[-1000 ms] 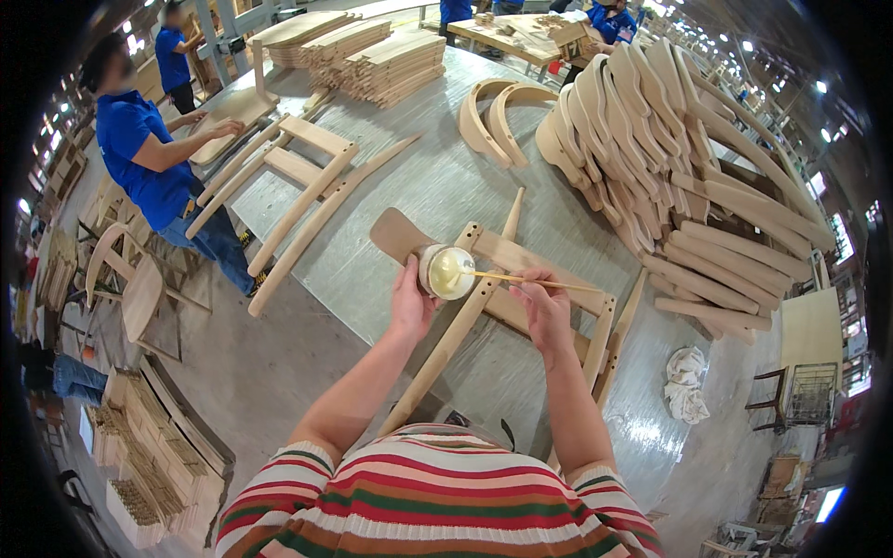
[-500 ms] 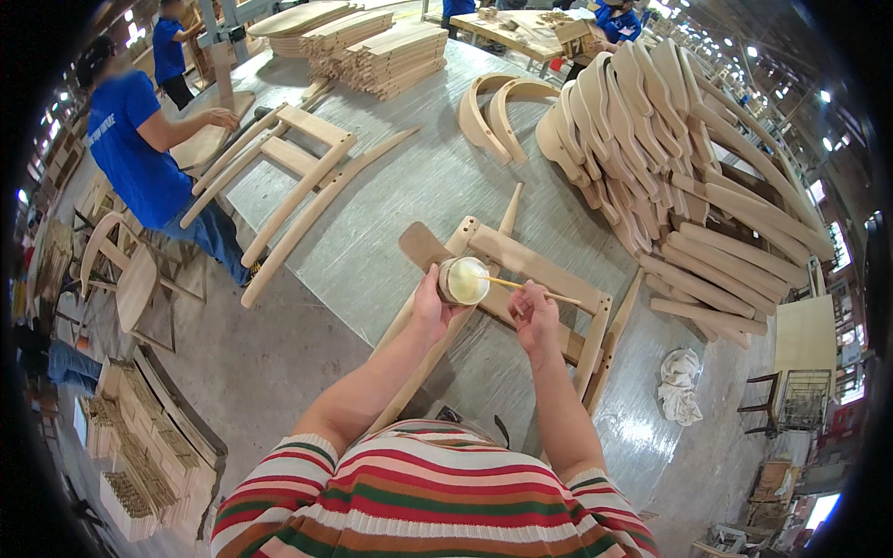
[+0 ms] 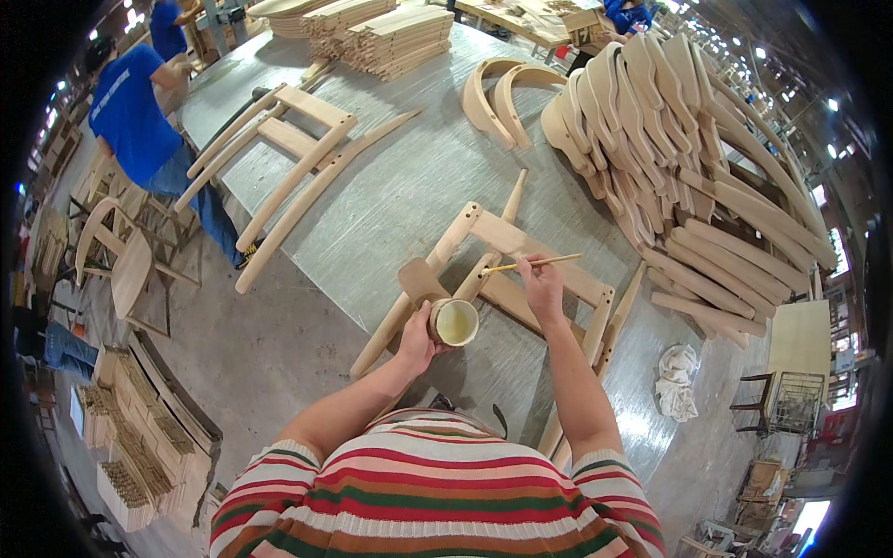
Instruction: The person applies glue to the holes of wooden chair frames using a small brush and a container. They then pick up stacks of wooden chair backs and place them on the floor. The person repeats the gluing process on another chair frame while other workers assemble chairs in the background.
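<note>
1. Head view: left hand [image 3: 416, 337] gripped a small round cup [image 3: 454, 323] of pale glue, held just above the near edge of a wooden chair frame [image 3: 521, 251].
2. Right hand [image 3: 542, 282] pinched a thin brush stick [image 3: 530, 265], its tip pointing left over the frame's rail.
3. Frame lay flat on the grey worktable [image 3: 391, 195].
4. Curved chair parts [image 3: 688, 158] were stacked at right; a white rag [image 3: 677, 392] lay near the table's edge.
5. A person in a blue shirt [image 3: 130, 112] stood at far left.

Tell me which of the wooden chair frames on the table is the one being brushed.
The chair frame nearest the person, under the right hand holding the thin brush. The other frame lies untouched at the table's far left.
</note>
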{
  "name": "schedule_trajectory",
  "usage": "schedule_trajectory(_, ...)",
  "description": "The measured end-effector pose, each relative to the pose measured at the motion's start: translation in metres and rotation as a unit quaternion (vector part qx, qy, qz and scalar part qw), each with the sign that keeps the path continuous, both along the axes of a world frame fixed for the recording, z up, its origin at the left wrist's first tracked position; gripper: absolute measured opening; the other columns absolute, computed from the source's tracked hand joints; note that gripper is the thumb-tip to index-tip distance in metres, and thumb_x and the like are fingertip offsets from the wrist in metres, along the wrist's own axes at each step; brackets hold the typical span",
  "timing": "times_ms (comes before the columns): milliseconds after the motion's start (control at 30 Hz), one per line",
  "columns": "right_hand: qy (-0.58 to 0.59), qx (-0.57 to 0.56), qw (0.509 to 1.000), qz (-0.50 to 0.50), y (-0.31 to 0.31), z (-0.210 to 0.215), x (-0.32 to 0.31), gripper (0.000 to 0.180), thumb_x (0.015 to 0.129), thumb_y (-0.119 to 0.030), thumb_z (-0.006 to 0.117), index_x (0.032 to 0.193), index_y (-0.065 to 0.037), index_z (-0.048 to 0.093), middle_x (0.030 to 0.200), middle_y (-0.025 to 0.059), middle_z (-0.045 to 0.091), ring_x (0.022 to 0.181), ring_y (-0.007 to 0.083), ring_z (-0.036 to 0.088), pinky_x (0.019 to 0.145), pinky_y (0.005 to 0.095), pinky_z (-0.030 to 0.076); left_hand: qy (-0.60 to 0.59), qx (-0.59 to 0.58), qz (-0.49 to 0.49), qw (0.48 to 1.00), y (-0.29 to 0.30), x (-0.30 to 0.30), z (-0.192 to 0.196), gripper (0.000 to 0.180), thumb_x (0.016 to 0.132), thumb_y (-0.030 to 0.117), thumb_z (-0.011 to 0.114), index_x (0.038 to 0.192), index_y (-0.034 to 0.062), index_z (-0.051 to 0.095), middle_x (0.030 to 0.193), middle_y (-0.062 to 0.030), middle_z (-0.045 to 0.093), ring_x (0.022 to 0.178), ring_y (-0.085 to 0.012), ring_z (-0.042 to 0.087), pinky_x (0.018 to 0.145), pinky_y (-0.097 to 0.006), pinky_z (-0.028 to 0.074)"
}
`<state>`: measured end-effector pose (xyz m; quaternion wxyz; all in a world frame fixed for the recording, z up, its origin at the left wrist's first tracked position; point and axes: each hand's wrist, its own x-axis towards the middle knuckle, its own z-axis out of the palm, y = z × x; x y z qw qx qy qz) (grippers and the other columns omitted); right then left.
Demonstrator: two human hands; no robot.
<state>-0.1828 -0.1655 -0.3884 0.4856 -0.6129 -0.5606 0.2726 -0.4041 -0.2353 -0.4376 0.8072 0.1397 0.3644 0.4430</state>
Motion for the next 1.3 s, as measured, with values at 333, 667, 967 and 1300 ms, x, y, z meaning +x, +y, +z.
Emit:
schedule_trajectory(333,-0.104,0.030,0.994,0.005,0.009,-0.002,-0.007,0.017,0.081,-0.020,0.062,0.082,-0.004,0.062,0.073,0.0116,0.062,0.068,0.0231,0.060,0.063,0.0323,0.045,0.004,-0.002,-0.004,1.000,0.004,0.000,-0.004,0.040,0.095,0.039,0.032,0.115,0.0068,0.044,0.105,-0.0103,0.058,0.086,-0.0240,0.063,0.067,-0.042,0.056)
schedule_trajectory(667,-0.188,0.015,0.982,0.029,0.023,-0.003,-0.008,0.018,0.082,-0.022,0.059,0.080,-0.004,0.060,0.073,0.0125,0.062,0.072,0.0248,0.060,0.066,0.0338,0.044,-0.014,0.001,-0.003,1.000,0.005,-0.001,-0.009,0.038,0.095,0.037,0.034,0.117,0.0069,0.039,0.107,-0.0096,0.056,0.087,-0.0242,0.063,0.065,-0.043,0.056)
schedule_trajectory(967,-0.286,0.016,0.955,0.074,0.032,-0.008,-0.008,0.019,0.083,-0.027,0.055,0.079,-0.010,0.062,0.075,0.0058,0.062,0.081,0.0260,0.057,0.071,0.0415,0.038,-0.024,0.003,-0.004,1.000,0.006,-0.002,-0.009,0.038,0.095,0.037,0.034,0.118,0.0073,0.039,0.108,-0.0090,0.056,0.089,-0.0238,0.063,0.068,-0.044,0.056)
schedule_trajectory(1300,-0.268,0.026,0.959,0.091,0.019,0.021,-0.013,0.013,0.080,-0.022,0.059,0.076,-0.010,0.061,0.070,0.0034,0.060,0.079,0.0239,0.056,0.071,0.0418,0.038,0.019,0.003,0.000,1.000,0.003,0.000,-0.009,0.042,0.096,0.039,0.031,0.117,0.0060,0.045,0.109,-0.0099,0.058,0.092,-0.0249,0.062,0.071,-0.044,0.055)
